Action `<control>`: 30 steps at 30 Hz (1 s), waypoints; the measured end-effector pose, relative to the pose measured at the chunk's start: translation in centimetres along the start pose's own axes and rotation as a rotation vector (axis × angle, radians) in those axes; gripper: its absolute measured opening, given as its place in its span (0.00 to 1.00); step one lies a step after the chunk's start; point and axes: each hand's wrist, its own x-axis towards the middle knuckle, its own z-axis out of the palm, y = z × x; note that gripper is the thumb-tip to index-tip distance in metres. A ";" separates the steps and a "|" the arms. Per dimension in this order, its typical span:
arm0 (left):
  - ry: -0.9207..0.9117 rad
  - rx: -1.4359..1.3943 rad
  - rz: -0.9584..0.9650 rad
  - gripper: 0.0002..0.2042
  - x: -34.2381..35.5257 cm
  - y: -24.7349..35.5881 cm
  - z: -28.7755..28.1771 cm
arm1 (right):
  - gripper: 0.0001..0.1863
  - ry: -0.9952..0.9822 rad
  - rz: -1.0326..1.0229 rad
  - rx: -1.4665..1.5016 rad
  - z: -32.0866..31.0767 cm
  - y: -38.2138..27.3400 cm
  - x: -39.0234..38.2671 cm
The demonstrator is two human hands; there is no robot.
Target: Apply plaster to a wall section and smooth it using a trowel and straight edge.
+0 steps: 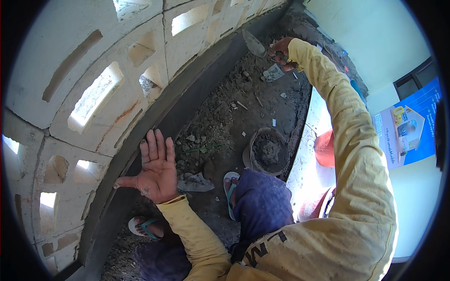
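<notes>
Grey cement (197,79) edges the wall (133,98), seemingly being smoothed. Right hand (282,50) curls round the trowel (253,44) near the wall's far end; left hand (158,174) spreads open, empty. Next likely needs a steady grip.

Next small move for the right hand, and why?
Probably lay the trowel flat against the grey band along the foot of the pierced block wall. The right hand holds it with the blade right by that band, and the left hand is open, holding nothing. I can't tell whether the blade already touches.
</notes>
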 end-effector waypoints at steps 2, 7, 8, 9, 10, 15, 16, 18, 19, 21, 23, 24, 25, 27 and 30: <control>0.000 -0.002 -0.007 0.55 0.0 0.0 0.0 | 0.11 -0.336 0.012 0.288 1.2 0.7 -1.5; -0.024 -0.001 -0.022 0.56 -0.1 0.0 0.2 | 0.09 -0.244 -0.006 0.479 6.2 -1.2 -2.4; -0.021 0.014 -0.022 0.56 -0.1 0.0 0.1 | 0.09 -0.208 -0.016 0.527 6.8 -1.7 -2.4; -0.041 0.000 -0.026 0.56 -0.1 0.0 0.1 | 0.09 -0.186 -0.006 0.518 7.1 -2.1 -2.6; -0.037 0.023 -0.024 0.56 -0.1 0.1 0.0 | 0.09 -0.233 -0.036 0.497 7.3 -2.6 -2.7; -0.107 -0.001 -0.053 0.54 0.1 0.6 -0.8 | 0.08 -0.259 -0.050 0.404 9.1 -4.5 -5.6; -0.119 0.014 -0.055 0.53 0.1 0.6 -1.0 | 0.10 -0.259 -0.039 0.391 9.6 -4.5 -6.6; -0.134 0.025 -0.050 0.53 0.2 0.7 -1.3 | 0.11 -0.279 -0.055 0.354 10.8 -4.6 -8.8; -0.144 0.015 -0.061 0.53 0.2 0.8 -1.5 | 0.11 -0.278 -0.060 0.347 11.3 -4.7 -9.9; -0.161 0.000 -0.064 0.53 0.3 0.8 -1.6 | 0.12 -0.375 -0.078 0.287 12.4 -4.7 -12.0; -0.157 -0.008 -0.075 0.53 0.3 0.8 -1.8 | 0.13 -0.370 -0.099 0.248 13.8 -4.2 -14.2; -0.164 -0.015 -0.066 0.53 0.2 0.9 -1.9 | 0.14 -0.433 -0.091 0.279 14.5 -4.1 -15.3; -0.147 0.001 -0.070 0.53 0.2 0.9 -2.0 | 0.14 -0.474 -0.069 0.300 15.3 -4.0 -16.4; -0.128 0.017 -0.060 0.53 0.2 1.0 -2.2 | 0.15 -0.555 -0.093 0.307 16.6 -3.8 -18.7; -0.125 0.043 -0.064 0.54 0.4 1.2 -2.5 | 0.17 -0.611 -0.044 0.261 18.0 -3.7 -22.2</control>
